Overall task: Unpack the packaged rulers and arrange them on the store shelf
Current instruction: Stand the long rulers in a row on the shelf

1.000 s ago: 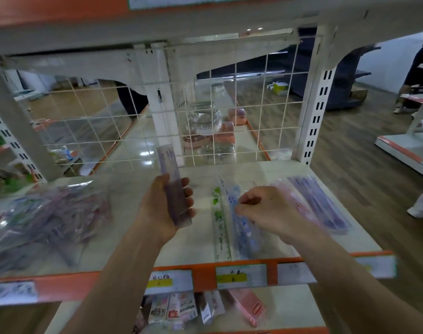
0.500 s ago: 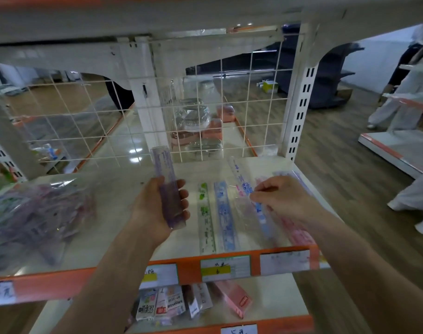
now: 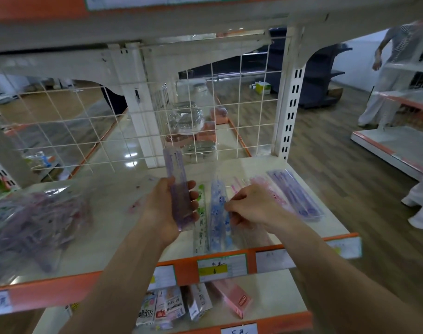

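A: Hands, what's each doing rn?
B: L hand (image 3: 168,206) is gripping a purple ruler (image 3: 175,169), tilted up over the shelf (image 3: 114,232). R hand (image 3: 251,206) is pinching the blue ruler (image 3: 217,232), which is lying flat on the shelf, just beside a green ruler (image 3: 201,227).
A: Other stock?
B: A pink pack (image 3: 268,191) and a purple pack (image 3: 297,196) are lying to the R of them; a clear bag of rulers (image 3: 32,225) is sitting at the far L.

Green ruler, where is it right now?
In the head view, the green ruler lies flat on the shelf near its front edge, between the purple ruler held in the left hand and the blue ruler to its right.
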`<state>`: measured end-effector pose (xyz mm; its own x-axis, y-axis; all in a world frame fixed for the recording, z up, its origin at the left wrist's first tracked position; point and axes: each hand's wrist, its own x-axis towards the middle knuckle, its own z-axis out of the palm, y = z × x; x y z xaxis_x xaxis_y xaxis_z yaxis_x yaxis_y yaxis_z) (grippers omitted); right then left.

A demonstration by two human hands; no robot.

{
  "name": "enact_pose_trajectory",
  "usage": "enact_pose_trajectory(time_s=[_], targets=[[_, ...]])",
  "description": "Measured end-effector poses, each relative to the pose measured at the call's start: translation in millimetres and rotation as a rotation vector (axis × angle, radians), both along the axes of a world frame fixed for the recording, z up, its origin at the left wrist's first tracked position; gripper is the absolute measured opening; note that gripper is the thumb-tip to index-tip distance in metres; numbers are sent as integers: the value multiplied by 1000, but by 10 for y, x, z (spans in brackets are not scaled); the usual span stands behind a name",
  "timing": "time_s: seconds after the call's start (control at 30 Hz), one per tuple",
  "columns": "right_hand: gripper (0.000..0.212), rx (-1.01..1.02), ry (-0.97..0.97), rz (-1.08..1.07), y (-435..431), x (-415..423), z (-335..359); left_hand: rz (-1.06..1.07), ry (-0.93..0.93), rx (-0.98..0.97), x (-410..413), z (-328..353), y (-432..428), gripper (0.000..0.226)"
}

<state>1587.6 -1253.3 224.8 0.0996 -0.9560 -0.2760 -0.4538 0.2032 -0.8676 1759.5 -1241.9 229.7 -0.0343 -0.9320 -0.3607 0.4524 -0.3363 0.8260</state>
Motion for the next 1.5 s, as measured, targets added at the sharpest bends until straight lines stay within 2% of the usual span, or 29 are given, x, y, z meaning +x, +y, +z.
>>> enact_pose_trajectory(time_s=[0.13, 0.27, 0.4, 0.47, 0.57, 0.7, 0.83, 0.93, 1.3, 1.5], targets=[[15, -12, -74, -12, -7, 35, 23, 9, -11, 8, -25, -12, -12, 41], [21, -40, 133, 85, 20, 101, -71, -5, -19, 19, -49, -15, -18, 41], [25, -190, 329, 132, 80, 1, -46, -7, -20, 29, -56, -26, -16, 39], [20, -248, 280, 99, 125, -68, 1, -4, -2, 42, -87, -30, -20, 35], [17, -265, 88, 51, 231, -144, 49, -25, 33, 26, -207, -24, -21, 25], [19, -299, 8, -9, 356, -176, 43, -32, 107, 13, -505, -3, -2, 13], [8, -342, -25, -70, 359, -299, 34, -77, 136, -13, -761, 7, -13, 12], [10, -320, -123, -135, 367, -423, 30, -105, 128, -32, -866, 19, -36, 15], [14, -312, -165, -242, 318, -855, 86, -211, 65, -11, -1045, -23, -139, 17], [15, -327, 83, -381, 95, -1361, 105, -211, -55, 2, -978, -43, -214, 20]])
